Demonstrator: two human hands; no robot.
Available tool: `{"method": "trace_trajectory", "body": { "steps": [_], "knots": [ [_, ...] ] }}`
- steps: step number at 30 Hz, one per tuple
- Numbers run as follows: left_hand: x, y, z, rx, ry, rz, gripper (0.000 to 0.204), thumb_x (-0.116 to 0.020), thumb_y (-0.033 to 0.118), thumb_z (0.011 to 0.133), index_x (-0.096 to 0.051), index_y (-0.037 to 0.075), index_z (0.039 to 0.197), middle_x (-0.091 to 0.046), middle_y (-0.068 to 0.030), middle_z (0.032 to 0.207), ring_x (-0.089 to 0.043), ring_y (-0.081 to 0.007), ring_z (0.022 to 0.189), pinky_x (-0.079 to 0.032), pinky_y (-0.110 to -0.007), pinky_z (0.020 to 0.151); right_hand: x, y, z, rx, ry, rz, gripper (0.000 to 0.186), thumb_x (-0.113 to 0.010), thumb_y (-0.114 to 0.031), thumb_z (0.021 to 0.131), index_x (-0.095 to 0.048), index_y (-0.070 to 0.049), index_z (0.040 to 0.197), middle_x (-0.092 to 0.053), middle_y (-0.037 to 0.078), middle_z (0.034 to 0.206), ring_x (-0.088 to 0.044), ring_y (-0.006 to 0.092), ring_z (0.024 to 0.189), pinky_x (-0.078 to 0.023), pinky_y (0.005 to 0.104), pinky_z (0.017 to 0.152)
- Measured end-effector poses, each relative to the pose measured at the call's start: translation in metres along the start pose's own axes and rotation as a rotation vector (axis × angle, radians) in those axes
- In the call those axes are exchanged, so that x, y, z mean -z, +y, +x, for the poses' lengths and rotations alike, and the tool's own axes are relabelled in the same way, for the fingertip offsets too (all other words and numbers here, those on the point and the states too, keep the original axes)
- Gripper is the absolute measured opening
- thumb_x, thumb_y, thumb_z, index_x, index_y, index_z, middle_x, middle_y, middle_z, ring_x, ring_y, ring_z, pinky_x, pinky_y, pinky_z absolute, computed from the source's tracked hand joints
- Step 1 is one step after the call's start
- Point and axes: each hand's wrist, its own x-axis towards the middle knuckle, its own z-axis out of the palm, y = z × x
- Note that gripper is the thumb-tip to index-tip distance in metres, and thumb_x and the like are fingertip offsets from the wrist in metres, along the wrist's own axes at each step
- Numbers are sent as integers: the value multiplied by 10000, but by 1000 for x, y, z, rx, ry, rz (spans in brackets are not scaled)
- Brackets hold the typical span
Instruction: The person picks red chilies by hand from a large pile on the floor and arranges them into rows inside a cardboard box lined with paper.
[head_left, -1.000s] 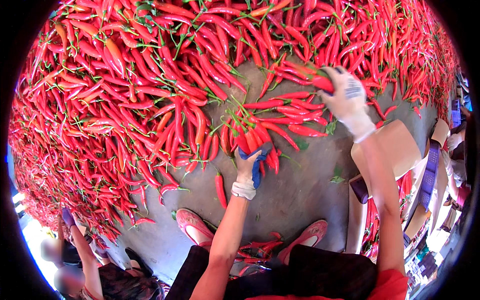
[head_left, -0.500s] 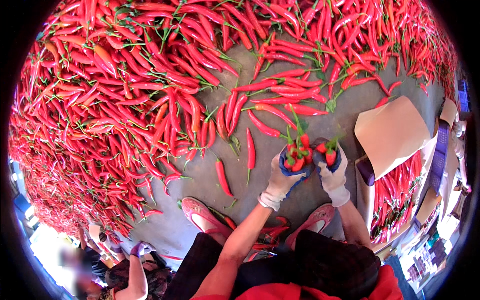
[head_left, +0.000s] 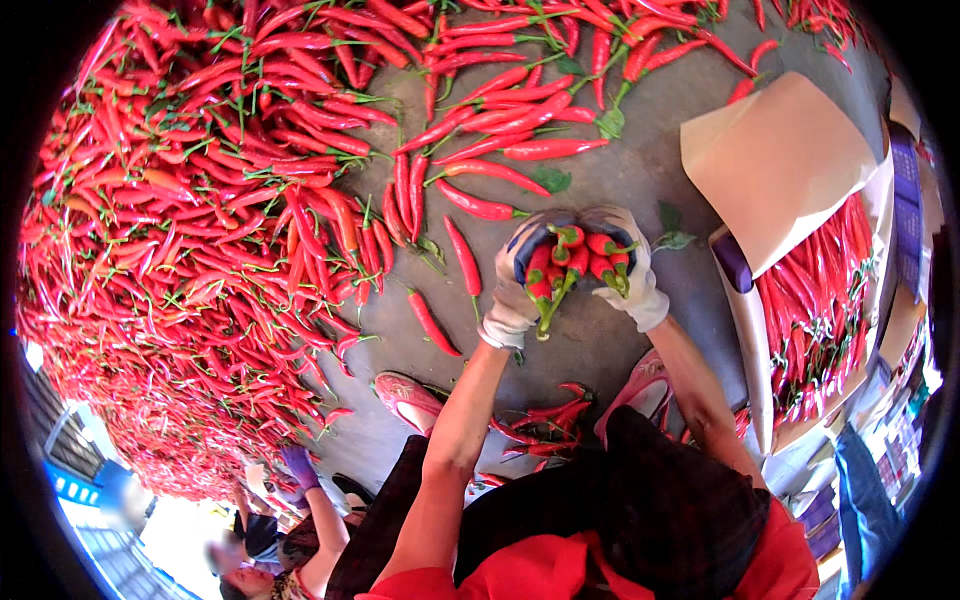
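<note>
A bunch of red chili peppers (head_left: 568,262) stands between my two gloved hands, their green stems toward the camera. My left hand (head_left: 508,300), in a white glove with blue palm, is closed round the bunch's left side. Around the right side curls my right hand (head_left: 642,285), gloved alike, its fingertips partly hidden behind the peppers. Loose peppers (head_left: 480,205) lie on the grey floor (head_left: 680,335) just beyond and left of my hands.
A large pepper heap (head_left: 170,250) covers the left and back. At right stands a cardboard box (head_left: 745,350) of lined-up peppers, its brown sheet (head_left: 760,160) folded back. My pink shoes (head_left: 405,405) flank some fallen peppers. A co-worker's purple-gloved hand (head_left: 300,470) is at lower left.
My right hand has come down from the upper right to meet my left. The separate handfuls are now one bunch between both hands. The co-worker's arm has shifted.
</note>
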Motion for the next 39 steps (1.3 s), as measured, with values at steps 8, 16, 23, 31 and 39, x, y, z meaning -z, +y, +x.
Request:
{"method": "trace_trajectory", "body": {
  "steps": [8, 16, 23, 31, 39],
  "knots": [
    [-12, -5, -6, -59, 60, 227, 391, -692, 142, 673, -566, 25, 1025, -610, -122, 924, -594, -284, 830, -476, -374, 770, 3, 16, -13, -57, 22, -97, 658, -680, -453, 641, -493, -15, 1094, -518, 186, 1096, -494, 391, 1017, -382, 465, 904],
    [-11, 67, -28, 415, 85, -115, 459, -631, -55, 689, -488, -10, 1122, -578, -111, 995, -570, -238, 901, -481, -374, 791, 20, -42, -7, -138, 134, -52, 719, -619, -582, 680, -458, -40, 1125, -518, 140, 1104, -496, 352, 1012, -381, 444, 874],
    [-96, 171, -27, 490, -225, -417, 442, -672, -24, 710, -495, 33, 1111, -567, -77, 1034, -580, -199, 903, -496, -344, 767, 152, -144, -35, -384, 152, -319, 820, -630, -589, 654, -410, -35, 1218, -476, 203, 1124, -461, 380, 1073, -348, 446, 922],
    [-282, 240, -20, 972, -462, -823, 258, -634, 51, 791, -538, 41, 1030, -585, -41, 889, -566, -99, 751, -458, -243, 658, 354, -158, -82, -803, 12, -555, 841, -678, -515, 701, -370, 8, 1283, -499, 222, 1168, -503, 320, 1080, -391, 372, 918],
    [-393, 240, -15, 1014, -298, -1118, 210, -616, 72, 830, -517, 94, 1014, -566, -18, 938, -548, -95, 847, -432, -233, 795, 440, -90, -73, -849, -21, -854, 572, -645, -386, 751, -504, -36, 1180, -595, 176, 988, -567, 300, 872, -443, 329, 775]
  ]
}}
